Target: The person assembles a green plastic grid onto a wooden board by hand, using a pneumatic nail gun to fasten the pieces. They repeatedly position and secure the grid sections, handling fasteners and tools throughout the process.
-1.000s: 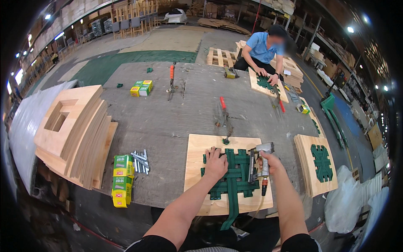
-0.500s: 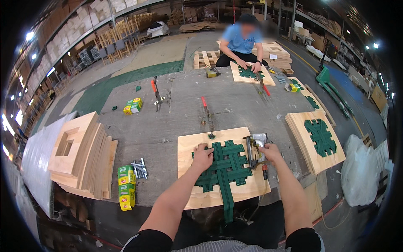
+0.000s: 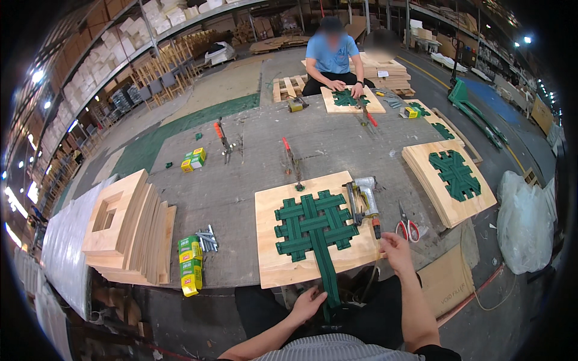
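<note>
A wooden board point(image 3: 271, 210) lies before me at the table edge, bearing a woven lattice of green webbing straps point(image 3: 308, 224). One strap point(image 3: 328, 277) runs down over the board's near edge and hangs above my lap. My left hand point(image 3: 308, 304) has its fingers on the left edge of this hanging strap, seemingly pinching it. On the board's right side lies a pneumatic staple gun point(image 3: 365, 201). My right hand point(image 3: 396, 253) is just below its hose end, empty with fingers slightly apart. Red-handled scissors point(image 3: 411, 231) lie on the table beyond that hand.
Framed wooden panels point(image 3: 123, 231) are stacked left, beside staple boxes point(image 3: 191, 274) and loose staple strips point(image 3: 208, 237). Toggle clamps point(image 3: 291, 157) stand on the table point(image 3: 241, 174). More boards point(image 3: 448, 180) are stacked right. A co-worker point(image 3: 333, 57) handles another webbed board across the table.
My left hand has moved from the webbing lattice down to the hanging strap. My right hand has let go of the staple gun and drawn back nearer me. The scissors are now visible.
</note>
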{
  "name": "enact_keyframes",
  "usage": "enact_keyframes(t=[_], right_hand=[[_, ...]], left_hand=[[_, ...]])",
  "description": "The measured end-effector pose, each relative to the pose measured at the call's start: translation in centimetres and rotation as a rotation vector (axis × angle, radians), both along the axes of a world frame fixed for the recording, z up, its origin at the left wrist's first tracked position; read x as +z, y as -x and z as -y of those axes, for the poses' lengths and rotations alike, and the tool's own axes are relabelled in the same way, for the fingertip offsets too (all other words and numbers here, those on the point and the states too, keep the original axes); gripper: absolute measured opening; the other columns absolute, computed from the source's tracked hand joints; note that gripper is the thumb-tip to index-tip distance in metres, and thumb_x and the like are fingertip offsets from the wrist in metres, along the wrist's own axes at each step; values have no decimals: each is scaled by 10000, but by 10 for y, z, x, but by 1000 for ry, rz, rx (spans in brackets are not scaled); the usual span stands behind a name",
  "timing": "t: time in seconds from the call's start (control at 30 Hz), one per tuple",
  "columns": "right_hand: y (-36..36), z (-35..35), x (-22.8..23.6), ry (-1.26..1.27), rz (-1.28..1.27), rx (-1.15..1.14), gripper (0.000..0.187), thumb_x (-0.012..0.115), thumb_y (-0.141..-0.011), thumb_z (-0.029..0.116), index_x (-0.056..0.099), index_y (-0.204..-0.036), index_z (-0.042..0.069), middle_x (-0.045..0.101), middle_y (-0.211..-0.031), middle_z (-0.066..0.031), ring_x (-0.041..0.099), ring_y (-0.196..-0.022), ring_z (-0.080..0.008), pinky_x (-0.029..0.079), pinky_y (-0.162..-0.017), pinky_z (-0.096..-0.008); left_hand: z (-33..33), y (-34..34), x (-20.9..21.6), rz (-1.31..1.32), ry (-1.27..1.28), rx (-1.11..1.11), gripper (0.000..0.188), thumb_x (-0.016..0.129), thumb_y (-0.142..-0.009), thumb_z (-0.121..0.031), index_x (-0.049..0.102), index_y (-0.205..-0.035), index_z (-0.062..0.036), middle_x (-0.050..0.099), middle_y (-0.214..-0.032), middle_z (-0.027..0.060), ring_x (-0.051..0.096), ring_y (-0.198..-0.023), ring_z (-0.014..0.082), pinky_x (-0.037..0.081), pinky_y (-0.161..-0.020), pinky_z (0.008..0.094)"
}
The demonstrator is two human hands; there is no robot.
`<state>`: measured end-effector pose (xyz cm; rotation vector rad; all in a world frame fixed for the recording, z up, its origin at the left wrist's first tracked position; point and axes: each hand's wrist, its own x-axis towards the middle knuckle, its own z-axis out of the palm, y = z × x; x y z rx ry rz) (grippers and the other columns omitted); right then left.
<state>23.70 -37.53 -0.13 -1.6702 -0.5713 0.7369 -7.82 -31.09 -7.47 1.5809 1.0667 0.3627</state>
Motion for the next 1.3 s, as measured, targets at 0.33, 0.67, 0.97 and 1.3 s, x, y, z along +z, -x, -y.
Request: enact_keyframes(t=[0.33,0.67,0.97,1.3], right_hand=[[75,-26,-11,175,-260,374,400,524,-1085,313,664,-1272,-11,734,-1052,-99,704,-898,-184,551,-771,-323],[120,-84,-29,155,-1056,439,472,332,-1137,384,531,-1331,2,684,-1026,-112,668,-861,-246,578,-765,-418],[146,-65,-27,151,-827,340,337,377,-1133,341,555,-1061,64,472,-684,21,382,-530,-124,354,-511,-315],[175,-29,-33,122,-734,254,316,411,-1124,351,526,-1007,80,431,-635,18,339,-483,-122,319,-469,-321]], left_hand=[[-17,-33,27,363,627,-112,419,595,-1061,-396,713,-1154,-5,752,-1066,65,685,-953,135,532,-873,290],[31,-4,33,286,646,-270,376,615,-1050,-420,744,-967,-76,726,-906,-33,604,-760,83,470,-721,255],[-41,30,65,-174,-719,-318,282,720,-919,-280,724,-1137,-102,722,-1080,118,676,-1043,350,534,-892,472],[-74,-20,61,-291,-1153,-517,966,786,-777,-256,308,-1612,-173,250,-1685,98,179,-1560,415,167,-1238,626]])
